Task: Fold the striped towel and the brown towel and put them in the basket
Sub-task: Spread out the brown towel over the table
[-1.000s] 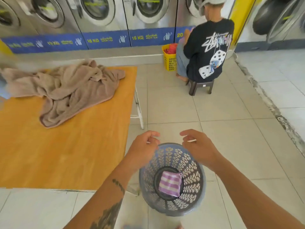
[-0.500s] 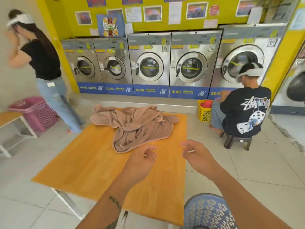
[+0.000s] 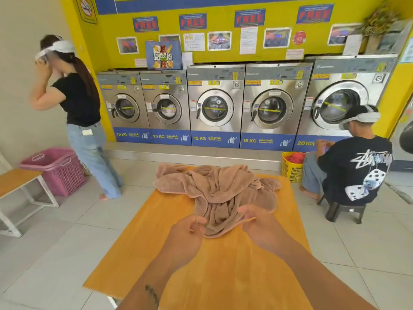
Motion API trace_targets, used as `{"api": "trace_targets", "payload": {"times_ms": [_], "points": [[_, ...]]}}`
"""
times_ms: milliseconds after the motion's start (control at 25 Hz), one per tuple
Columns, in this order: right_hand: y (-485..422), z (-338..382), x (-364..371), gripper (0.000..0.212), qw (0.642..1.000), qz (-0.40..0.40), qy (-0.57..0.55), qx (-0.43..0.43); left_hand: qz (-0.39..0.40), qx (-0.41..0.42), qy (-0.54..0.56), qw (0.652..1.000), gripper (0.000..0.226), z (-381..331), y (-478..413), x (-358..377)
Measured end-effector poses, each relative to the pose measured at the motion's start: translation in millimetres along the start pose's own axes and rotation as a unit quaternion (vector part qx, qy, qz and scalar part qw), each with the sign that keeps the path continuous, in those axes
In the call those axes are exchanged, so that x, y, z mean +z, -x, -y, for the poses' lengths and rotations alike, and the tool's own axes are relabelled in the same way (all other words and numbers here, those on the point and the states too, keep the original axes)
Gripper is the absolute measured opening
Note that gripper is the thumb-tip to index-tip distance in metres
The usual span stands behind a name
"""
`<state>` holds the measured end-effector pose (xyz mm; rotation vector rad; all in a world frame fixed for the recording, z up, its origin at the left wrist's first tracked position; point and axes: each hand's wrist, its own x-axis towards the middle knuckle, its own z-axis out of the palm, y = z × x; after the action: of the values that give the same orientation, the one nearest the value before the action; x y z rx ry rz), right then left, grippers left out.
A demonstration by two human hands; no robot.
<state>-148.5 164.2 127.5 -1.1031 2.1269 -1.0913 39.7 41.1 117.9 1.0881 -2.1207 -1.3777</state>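
The brown towel (image 3: 218,193) lies crumpled on the far half of the orange table (image 3: 234,265). My left hand (image 3: 186,234) hovers just left of the towel's near edge, fingers curled and apart, holding nothing. My right hand (image 3: 257,222) is at the towel's near right edge, fingers spread, touching or just above the cloth; no grip shows. The striped towel and the grey-blue basket are out of view.
A person in a black shirt sits on a low stool (image 3: 343,211) at the right beside a yellow basket (image 3: 290,168). Another person stands at the left near a pink hamper (image 3: 57,170) and a small bench (image 3: 17,182). Washing machines (image 3: 214,106) line the back wall.
My view has swung up from the basket on the floor, with the striped towel inside, to the table. Both hands have moved forward to the brown towel's near edge.
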Motion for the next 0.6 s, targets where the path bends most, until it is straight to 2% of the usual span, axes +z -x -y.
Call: {"api": "trace_targets", "payload": {"times_ms": [320,400,480,600], "points": [[-118,-28,28,0.052,0.991,0.093,0.06,0.081,0.1,-0.028,-0.137,0.985,0.028,26,-110,22],[-145,-47,44,0.063,0.986,0.113,0.09,0.079,0.146,-0.04,-0.189,0.97,0.031,43,-135,31],[-160,-75,64,0.072,0.971,0.147,0.165,0.086,0.183,-0.034,-0.252,0.95,0.036,60,-155,37],[-150,-100,87,0.072,0.934,0.185,0.273,0.139,0.225,0.012,-0.338,0.914,0.048,74,-173,40]]}}
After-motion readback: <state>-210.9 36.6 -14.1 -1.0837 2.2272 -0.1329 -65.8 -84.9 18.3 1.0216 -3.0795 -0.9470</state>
